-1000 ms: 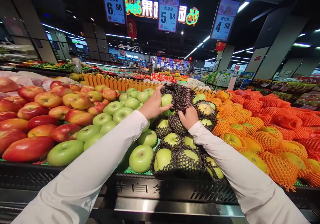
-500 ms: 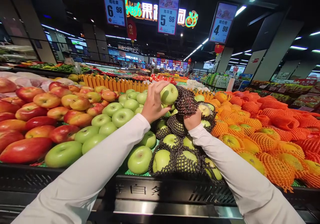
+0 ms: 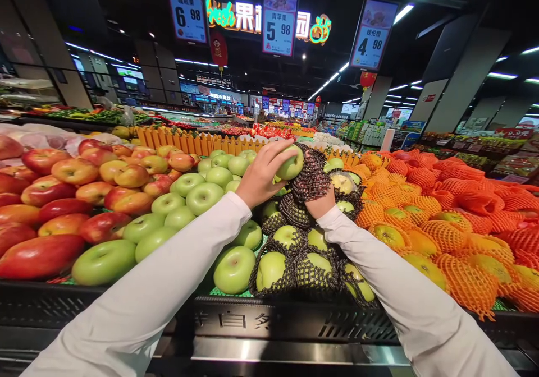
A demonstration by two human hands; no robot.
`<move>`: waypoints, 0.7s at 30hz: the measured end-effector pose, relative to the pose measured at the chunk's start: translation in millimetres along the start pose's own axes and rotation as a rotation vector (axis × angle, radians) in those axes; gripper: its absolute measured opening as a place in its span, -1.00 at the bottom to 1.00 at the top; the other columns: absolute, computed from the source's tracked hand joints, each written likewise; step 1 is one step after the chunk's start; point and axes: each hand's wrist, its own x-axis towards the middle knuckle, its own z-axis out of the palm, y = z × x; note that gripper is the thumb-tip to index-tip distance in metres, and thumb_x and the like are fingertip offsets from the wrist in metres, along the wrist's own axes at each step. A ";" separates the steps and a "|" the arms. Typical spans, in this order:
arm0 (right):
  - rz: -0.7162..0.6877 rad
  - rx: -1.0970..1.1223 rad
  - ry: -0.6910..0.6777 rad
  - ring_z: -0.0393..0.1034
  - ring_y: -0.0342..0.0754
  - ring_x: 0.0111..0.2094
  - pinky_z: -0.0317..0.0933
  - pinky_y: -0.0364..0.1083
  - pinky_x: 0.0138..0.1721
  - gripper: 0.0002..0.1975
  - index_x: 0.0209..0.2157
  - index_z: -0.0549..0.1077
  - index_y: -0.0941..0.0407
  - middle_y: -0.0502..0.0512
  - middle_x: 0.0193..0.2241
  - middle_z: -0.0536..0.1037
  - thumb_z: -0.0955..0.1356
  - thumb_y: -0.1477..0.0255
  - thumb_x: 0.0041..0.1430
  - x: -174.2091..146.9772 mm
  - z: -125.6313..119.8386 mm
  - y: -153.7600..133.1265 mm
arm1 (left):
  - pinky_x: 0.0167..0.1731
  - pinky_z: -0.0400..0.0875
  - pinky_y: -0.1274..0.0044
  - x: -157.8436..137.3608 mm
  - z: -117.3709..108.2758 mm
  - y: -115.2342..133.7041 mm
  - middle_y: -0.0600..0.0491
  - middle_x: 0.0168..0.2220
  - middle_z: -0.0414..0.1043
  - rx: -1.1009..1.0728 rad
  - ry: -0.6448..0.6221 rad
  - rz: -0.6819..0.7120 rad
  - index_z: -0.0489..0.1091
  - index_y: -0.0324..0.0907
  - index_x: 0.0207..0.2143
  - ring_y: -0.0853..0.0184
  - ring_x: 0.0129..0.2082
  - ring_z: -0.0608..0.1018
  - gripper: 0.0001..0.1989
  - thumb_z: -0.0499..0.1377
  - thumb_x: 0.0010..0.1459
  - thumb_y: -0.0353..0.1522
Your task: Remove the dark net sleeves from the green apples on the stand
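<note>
My left hand is closed around a green apple, fingers over its top and thumb beneath. Against the apple's right side sits a black foam net. My right hand is in this net, which covers its fingers, so only the wrist side of the hand shows. Below both hands lie several green apples in black nets. Bare green apples are piled to the left of my left hand.
Red-yellow apples fill the far left. Oranges in orange nets and fruit in red nets lie on the right. A black ledge runs along the front. An orange picket fence stands behind; price signs hang above.
The green apple has turned in my left hand and sits closer against the black net, its right edge now partly behind it. My left fingers reach farther over the top.
</note>
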 end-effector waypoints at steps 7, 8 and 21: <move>-0.059 0.051 -0.096 0.46 0.13 0.08 0.28 0.06 0.23 -0.67 -0.05 0.60 0.08 0.13 -0.08 0.64 0.35 0.27 0.23 1.4 -1.9 -11.2 | 0.20 0.30 0.15 -2.3 2.0 0.6 -0.15 0.22 0.25 0.038 0.041 -0.075 0.14 -0.08 0.26 0.09 0.24 0.33 -0.34 0.23 0.13 -0.49; -0.063 0.067 -0.105 0.44 0.13 0.11 0.25 0.07 0.25 -0.64 -0.01 0.58 0.10 0.13 -0.06 0.63 0.34 0.27 0.23 1.7 -0.7 -11.4 | 0.22 0.28 0.17 -2.1 2.2 1.7 -0.14 0.23 0.26 0.018 0.046 -0.068 0.10 -0.08 0.29 0.11 0.25 0.32 -0.31 0.22 0.14 -0.49; 0.051 -0.009 0.046 0.26 0.16 0.26 0.11 0.14 0.34 -0.62 0.05 0.53 0.14 0.24 -0.01 0.58 0.30 0.41 0.24 0.4 -1.3 -13.4 | 0.28 0.28 0.29 -1.7 4.6 8.9 -0.05 0.38 0.09 -0.260 -0.309 0.022 -0.14 0.04 0.41 0.23 0.35 0.23 -0.10 0.06 0.09 -0.65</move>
